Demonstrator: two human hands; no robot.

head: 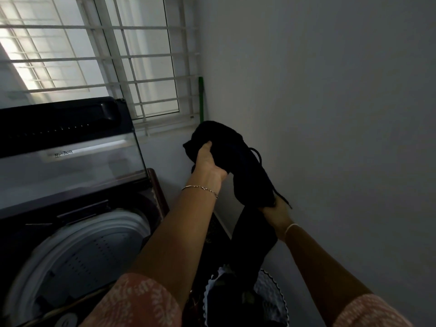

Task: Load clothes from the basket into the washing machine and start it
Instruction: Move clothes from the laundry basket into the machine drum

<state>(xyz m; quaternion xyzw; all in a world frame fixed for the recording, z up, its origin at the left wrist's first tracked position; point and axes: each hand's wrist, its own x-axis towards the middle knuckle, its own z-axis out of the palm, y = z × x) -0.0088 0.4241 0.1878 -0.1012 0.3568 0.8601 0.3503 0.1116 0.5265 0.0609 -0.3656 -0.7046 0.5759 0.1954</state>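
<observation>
Both your hands are on one black garment (238, 159), held up at centre frame against the grey wall (330, 114). Left hand (208, 162) is closed on the upper bunch of it, thumb on top, thin bracelet (200, 188) at the wrist. Right hand (277, 214) sits lower and to the right, gripping the garment's lower part; its fingers are mostly hidden by the cloth. A drawstring (259, 158) loops off the garment's right side. The rest of the fabric hangs straight down from your right hand to the laundry basket (274, 300) at bottom centre, which has more dark clothes in it; lighting is too dim to tell them apart.

Washing machine (70, 232) fills the lower left of the frame. Its lid (70, 147) stands open and upright, and the perforated drum (99, 253) is exposed. The garment is well to the right of the drum, not over it.

Barred window (106, 55) in the upper left, green pole (201, 97) in the corner beside it. Pink patterned sleeves (136, 303) at the bottom edge.
</observation>
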